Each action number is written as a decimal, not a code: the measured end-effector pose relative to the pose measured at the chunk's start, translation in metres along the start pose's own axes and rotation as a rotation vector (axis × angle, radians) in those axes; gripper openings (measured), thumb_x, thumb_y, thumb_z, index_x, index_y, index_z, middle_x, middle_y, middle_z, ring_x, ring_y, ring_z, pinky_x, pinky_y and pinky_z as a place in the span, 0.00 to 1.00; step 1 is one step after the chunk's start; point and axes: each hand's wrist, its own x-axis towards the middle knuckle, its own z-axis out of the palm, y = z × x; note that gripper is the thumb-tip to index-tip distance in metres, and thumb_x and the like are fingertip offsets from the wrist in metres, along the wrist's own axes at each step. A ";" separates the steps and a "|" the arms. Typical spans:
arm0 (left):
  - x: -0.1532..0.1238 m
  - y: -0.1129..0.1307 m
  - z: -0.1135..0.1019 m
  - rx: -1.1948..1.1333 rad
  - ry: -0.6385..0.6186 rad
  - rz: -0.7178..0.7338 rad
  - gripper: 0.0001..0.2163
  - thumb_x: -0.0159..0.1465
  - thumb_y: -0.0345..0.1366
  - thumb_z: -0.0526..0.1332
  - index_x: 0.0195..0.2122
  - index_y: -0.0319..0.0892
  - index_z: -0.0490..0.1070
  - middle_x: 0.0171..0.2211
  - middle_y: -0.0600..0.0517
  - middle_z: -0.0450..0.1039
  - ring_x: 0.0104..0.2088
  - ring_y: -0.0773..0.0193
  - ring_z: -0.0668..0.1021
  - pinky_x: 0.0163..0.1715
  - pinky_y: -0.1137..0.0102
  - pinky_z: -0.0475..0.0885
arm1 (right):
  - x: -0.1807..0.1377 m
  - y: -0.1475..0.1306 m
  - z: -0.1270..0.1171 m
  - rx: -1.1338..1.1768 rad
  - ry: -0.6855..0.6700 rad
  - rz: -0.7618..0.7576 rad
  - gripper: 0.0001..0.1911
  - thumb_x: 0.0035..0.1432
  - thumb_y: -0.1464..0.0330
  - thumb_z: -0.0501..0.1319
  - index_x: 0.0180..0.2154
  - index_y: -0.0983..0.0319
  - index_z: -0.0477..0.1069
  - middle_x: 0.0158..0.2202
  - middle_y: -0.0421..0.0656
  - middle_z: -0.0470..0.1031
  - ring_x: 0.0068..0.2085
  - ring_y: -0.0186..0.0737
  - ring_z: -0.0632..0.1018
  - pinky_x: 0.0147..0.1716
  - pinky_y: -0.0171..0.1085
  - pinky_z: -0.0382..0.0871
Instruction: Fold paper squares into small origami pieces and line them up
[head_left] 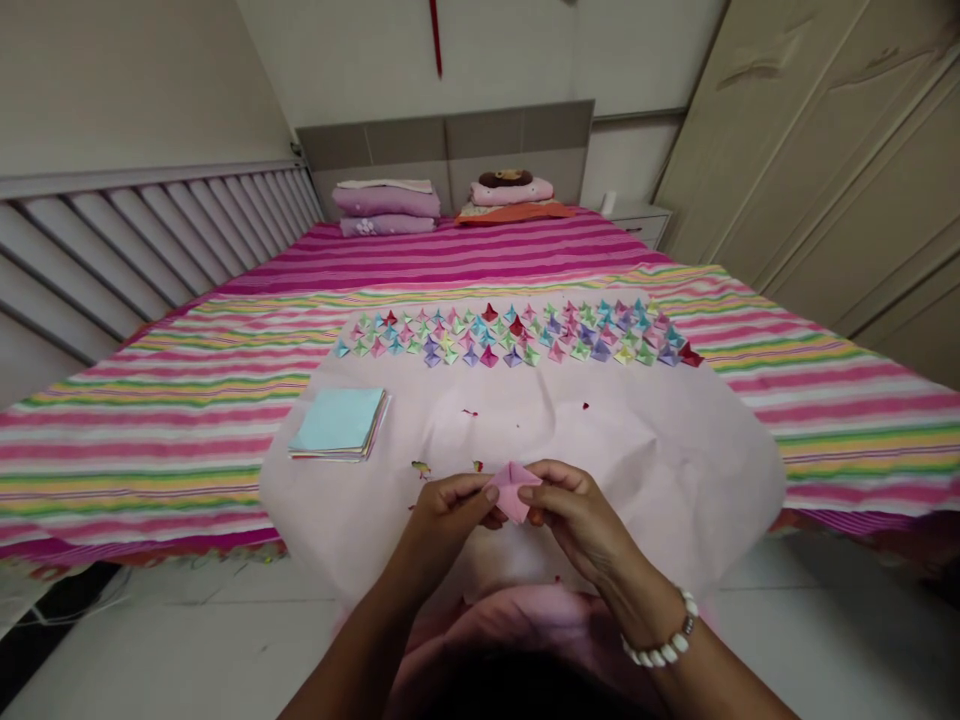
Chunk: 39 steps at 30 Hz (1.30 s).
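Observation:
Between my two hands is a small pink folded origami paper (515, 492), held low over the near part of the pale pink sheet. My left hand (451, 512) pinches its left side with thumb and fingers. On the opposite side, my right hand (574, 510) grips the paper, thumb in front and fingers behind. The fingers partly cover its edges. A stack of square paper (339, 420), light blue on top, lies to the left beyond my left hand. Farther off, many small folded paper pieces (512, 335) in several colours stand in rows.
The pale pink sheet (600, 440) lies over a striped bedspread (150, 420). At the bed's head are folded bedding (386, 205) and a pillow pile (512, 192). A slatted rail (150, 230) runs along the left; a wardrobe (825, 170) stands right.

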 end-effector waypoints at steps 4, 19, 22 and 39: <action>0.000 -0.001 -0.002 -0.023 -0.023 0.024 0.10 0.58 0.36 0.62 0.39 0.43 0.80 0.27 0.51 0.78 0.29 0.64 0.76 0.32 0.70 0.72 | 0.000 -0.001 0.001 0.005 0.019 -0.009 0.05 0.36 0.73 0.69 0.23 0.62 0.79 0.17 0.37 0.73 0.18 0.27 0.67 0.19 0.28 0.60; 0.001 -0.002 0.003 -0.063 0.095 0.023 0.06 0.50 0.35 0.69 0.25 0.40 0.75 0.23 0.53 0.77 0.27 0.66 0.76 0.30 0.72 0.70 | -0.004 0.004 -0.004 -0.171 -0.159 -0.181 0.09 0.46 0.75 0.60 0.29 0.60 0.78 0.23 0.41 0.77 0.26 0.36 0.74 0.28 0.35 0.66; 0.002 -0.007 0.002 -0.046 0.122 0.045 0.05 0.50 0.34 0.69 0.26 0.40 0.75 0.23 0.54 0.75 0.26 0.68 0.75 0.27 0.74 0.68 | -0.005 0.004 -0.006 -0.177 -0.193 -0.197 0.07 0.51 0.72 0.61 0.33 0.61 0.77 0.26 0.42 0.77 0.28 0.37 0.74 0.31 0.36 0.67; 0.003 -0.003 0.004 -0.004 0.130 0.055 0.06 0.51 0.37 0.69 0.22 0.41 0.77 0.22 0.54 0.75 0.27 0.65 0.75 0.31 0.71 0.68 | -0.007 -0.001 0.003 -0.280 -0.080 -0.140 0.10 0.43 0.63 0.71 0.23 0.62 0.75 0.21 0.39 0.73 0.24 0.33 0.69 0.26 0.34 0.62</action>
